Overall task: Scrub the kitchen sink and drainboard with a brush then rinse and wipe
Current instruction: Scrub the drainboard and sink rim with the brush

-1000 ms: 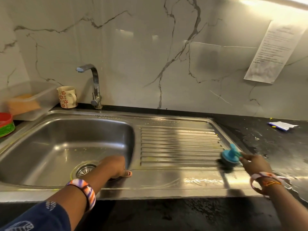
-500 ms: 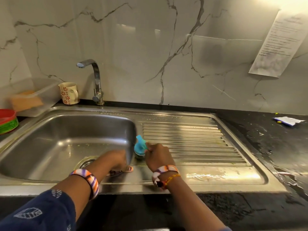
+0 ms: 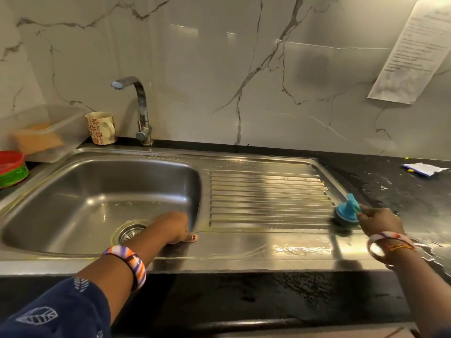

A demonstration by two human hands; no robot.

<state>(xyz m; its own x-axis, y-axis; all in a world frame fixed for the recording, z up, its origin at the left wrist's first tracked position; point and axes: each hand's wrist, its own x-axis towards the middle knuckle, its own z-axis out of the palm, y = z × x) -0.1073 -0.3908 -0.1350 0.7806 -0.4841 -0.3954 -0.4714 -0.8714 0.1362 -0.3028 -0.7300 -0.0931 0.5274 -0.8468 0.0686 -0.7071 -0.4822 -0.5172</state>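
A steel sink with a round drain lies at the left, and its ribbed drainboard runs to the right. My right hand grips the blue brush, whose dark bristles sit on the drainboard's front right corner. My left hand holds the sink's front right rim, thumb on the flat steel and fingers hidden over the edge inside the basin. Yellowish residue lines the basin bottom.
A chrome tap stands behind the basin beside a flowered mug. At far left sit a clear tub and red and green plates. The black counter to the right is wet, with a paper scrap.
My right hand has swept the brush from the drainboard's left end, near the basin, back to its right end. My left hand has stayed on the sink rim.
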